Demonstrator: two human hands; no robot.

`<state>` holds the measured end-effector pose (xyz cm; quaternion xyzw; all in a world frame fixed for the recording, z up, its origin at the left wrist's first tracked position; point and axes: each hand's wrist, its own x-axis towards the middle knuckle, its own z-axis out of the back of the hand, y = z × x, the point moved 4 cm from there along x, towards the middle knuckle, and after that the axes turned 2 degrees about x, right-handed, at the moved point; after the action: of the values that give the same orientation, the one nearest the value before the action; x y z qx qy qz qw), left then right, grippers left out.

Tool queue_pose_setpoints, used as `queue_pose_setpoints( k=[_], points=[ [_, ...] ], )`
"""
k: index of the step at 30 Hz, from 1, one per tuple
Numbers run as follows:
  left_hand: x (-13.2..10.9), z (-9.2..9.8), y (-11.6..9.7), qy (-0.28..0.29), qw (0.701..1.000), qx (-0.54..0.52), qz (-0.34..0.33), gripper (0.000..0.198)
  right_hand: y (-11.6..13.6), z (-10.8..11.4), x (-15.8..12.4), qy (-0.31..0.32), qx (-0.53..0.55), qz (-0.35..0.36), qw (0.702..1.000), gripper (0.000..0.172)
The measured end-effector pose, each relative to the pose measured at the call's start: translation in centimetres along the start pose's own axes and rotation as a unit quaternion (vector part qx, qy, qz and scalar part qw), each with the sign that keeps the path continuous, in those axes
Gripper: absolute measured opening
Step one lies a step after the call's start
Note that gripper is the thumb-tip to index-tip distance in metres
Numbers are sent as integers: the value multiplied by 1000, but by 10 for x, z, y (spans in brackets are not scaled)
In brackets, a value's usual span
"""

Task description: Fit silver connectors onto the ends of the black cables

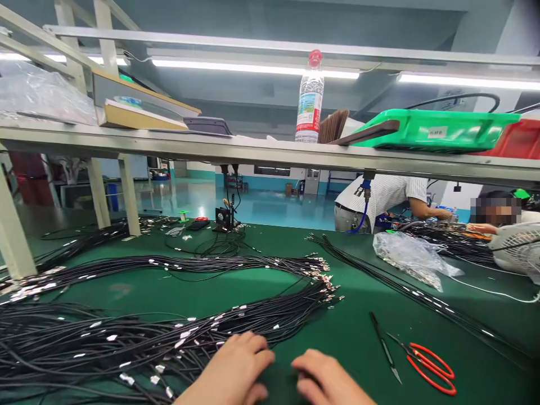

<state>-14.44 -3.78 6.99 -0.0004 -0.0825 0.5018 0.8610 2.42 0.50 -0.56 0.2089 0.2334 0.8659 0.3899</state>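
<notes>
My left hand point(238, 368) lies at the near right edge of a thick bundle of black cables point(202, 332), its fingers bent and the thumb apart, with nothing visible in them. To its right, my right hand point(324, 377) hovers low over the green table mat point(346, 343). Its fingers are loosely curled and spread, and it holds nothing that I can see. White labels dot the cables, and bare metal ends show at the bundle's right tip. Right of my right hand lie a dark pointed tool like tweezers point(385, 346) and red-handled scissors point(430, 363).
A second cable bundle point(177, 263) runs behind; thinner cables point(405, 289) slant to the right. A plastic bag point(409, 256) and a white fan point(517, 247) stand at right. Overhead, a shelf point(253, 149) carries a bottle point(310, 101) and green bin point(442, 129). Other people point(379, 197) are beyond.
</notes>
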Motion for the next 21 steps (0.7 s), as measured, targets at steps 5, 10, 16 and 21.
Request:
queue_pose_setpoints(
  k=[5,10,16,21],
  points=[
    [106,-53,-40,14,1000,-19,-18,17,-65,76,-23,-111,124,-135,977,38],
    [157,-82,-50,-22,1000,3,5,25,-108,88,-37,-177,153,-170,957,41],
    [151,-89,-57,-13,996,-86,23,31,-132,104,-45,-265,192,-222,918,40],
    [141,-73,-61,-3,945,-327,28,21,-131,103,-43,-262,330,-253,871,42]
  ],
)
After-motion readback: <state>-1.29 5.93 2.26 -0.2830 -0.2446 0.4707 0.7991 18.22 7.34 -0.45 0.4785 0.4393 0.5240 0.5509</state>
